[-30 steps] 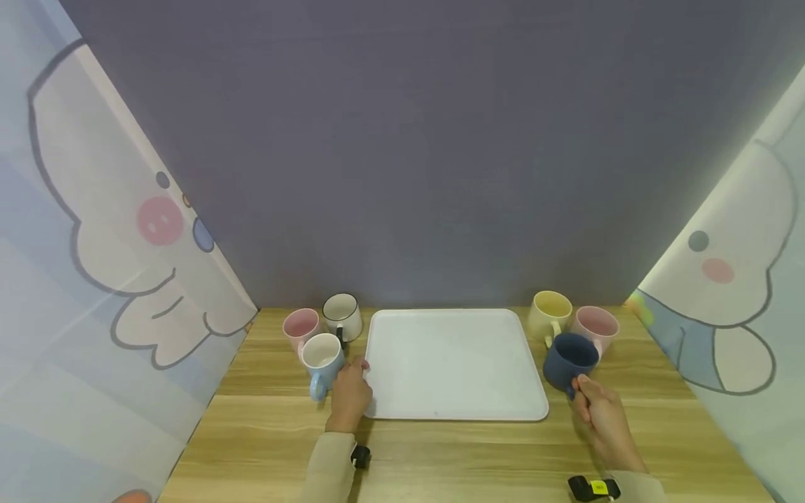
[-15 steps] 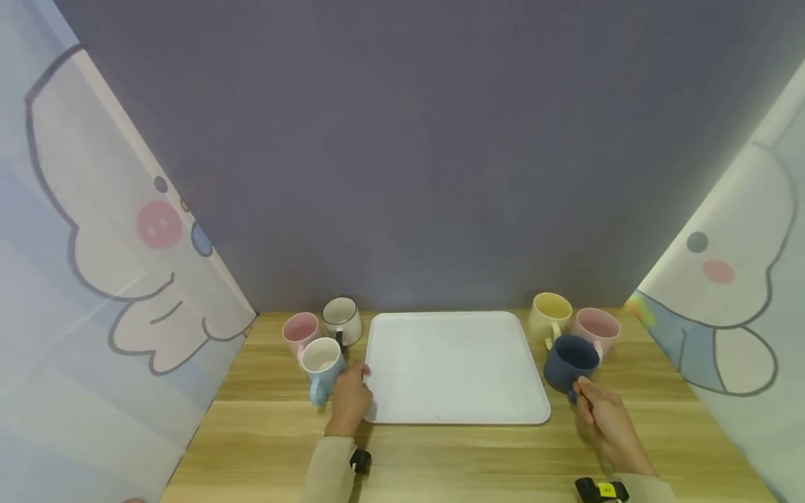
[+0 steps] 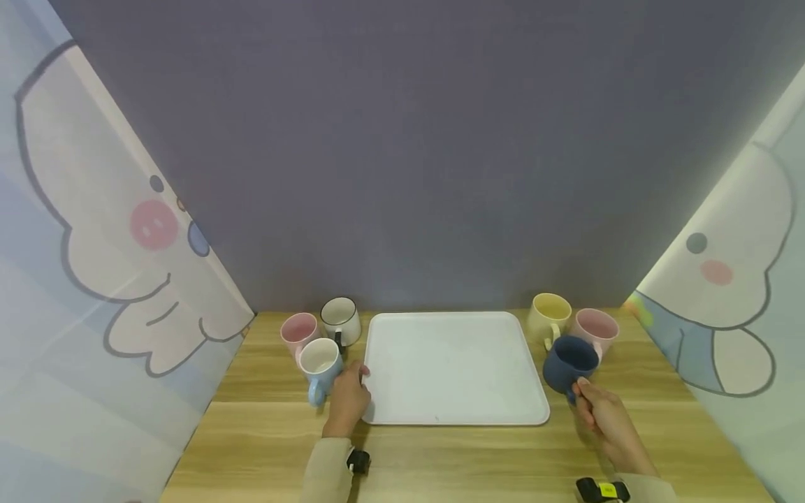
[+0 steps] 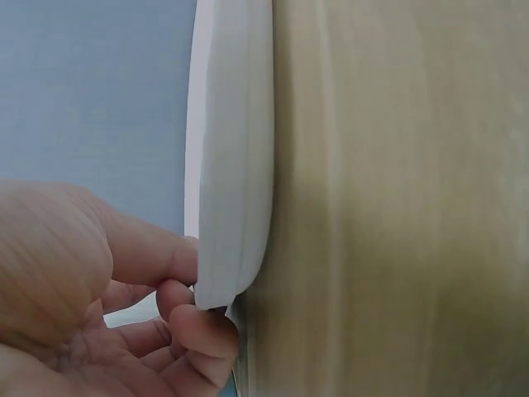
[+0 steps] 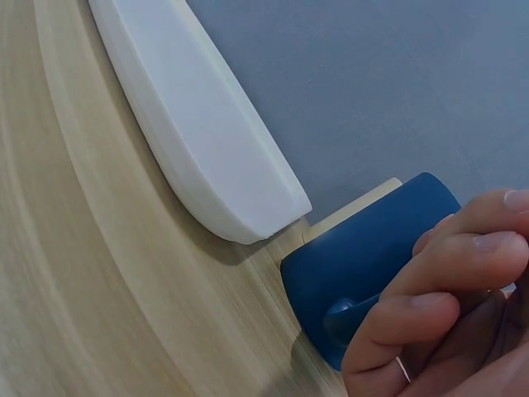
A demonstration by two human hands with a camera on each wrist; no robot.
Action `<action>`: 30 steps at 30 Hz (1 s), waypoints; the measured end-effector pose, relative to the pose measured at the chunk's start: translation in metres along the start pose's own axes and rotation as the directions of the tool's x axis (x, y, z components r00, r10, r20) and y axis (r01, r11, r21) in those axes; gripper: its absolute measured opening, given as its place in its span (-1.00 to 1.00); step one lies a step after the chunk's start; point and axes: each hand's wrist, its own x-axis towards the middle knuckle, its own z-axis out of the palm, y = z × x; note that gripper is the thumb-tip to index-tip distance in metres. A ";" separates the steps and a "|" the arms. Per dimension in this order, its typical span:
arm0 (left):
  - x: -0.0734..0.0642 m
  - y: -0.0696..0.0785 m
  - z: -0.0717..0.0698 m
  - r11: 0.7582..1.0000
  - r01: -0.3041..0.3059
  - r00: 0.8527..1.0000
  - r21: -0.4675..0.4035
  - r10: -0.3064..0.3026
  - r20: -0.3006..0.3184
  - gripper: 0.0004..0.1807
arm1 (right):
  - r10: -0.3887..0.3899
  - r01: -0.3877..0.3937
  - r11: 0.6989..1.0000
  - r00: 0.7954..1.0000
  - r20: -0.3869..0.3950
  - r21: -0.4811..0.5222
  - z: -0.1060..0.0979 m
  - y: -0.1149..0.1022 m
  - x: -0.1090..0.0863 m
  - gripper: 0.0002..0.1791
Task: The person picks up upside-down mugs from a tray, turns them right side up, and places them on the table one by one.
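Note:
A white rectangular tray [image 3: 448, 370] lies on the wooden table. My left hand [image 3: 348, 397] pinches its left edge; in the left wrist view, the thumb [image 4: 153, 251] is on one side of the rim and curled fingers on the other. Just left of that hand stands a light blue mug [image 3: 322, 381] with a white inside. Beyond the tray's right side, my right hand [image 3: 608, 423] holds the handle of a dark blue mug [image 3: 562, 374]. In the right wrist view, the fingers [image 5: 455, 273] partly cover this mug and its handle.
A pink mug [image 3: 293, 342] and a white mug [image 3: 348, 330] with a black rim stand at the back left. Behind the dark blue mug are a yellow mug [image 3: 542, 325] and another pink mug [image 3: 606, 334]. A grey panel [image 3: 402, 175] rises at the back, with printed cloth on both sides.
Both hands keep their hold on the tray's edge and the dark blue mug. Only a slight shift of the whole head view shows.

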 end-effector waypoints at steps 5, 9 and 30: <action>0.000 0.000 -0.001 1.000 0.004 1.000 0.005 -0.004 0.006 -0.70 | 0.000 0.000 1.000 1.000 0.005 0.011 0.000 0.003 0.001 -0.60; 0.000 -0.001 0.000 1.000 0.004 1.000 0.002 -0.004 0.011 -0.69 | -0.004 0.004 1.000 1.000 0.005 0.024 -0.001 0.004 0.001 -0.60; -0.002 0.003 0.001 0.999 0.021 1.000 0.027 -0.021 0.017 -0.72 | 0.009 -0.012 0.997 0.999 0.042 0.073 -0.005 0.006 0.002 -0.62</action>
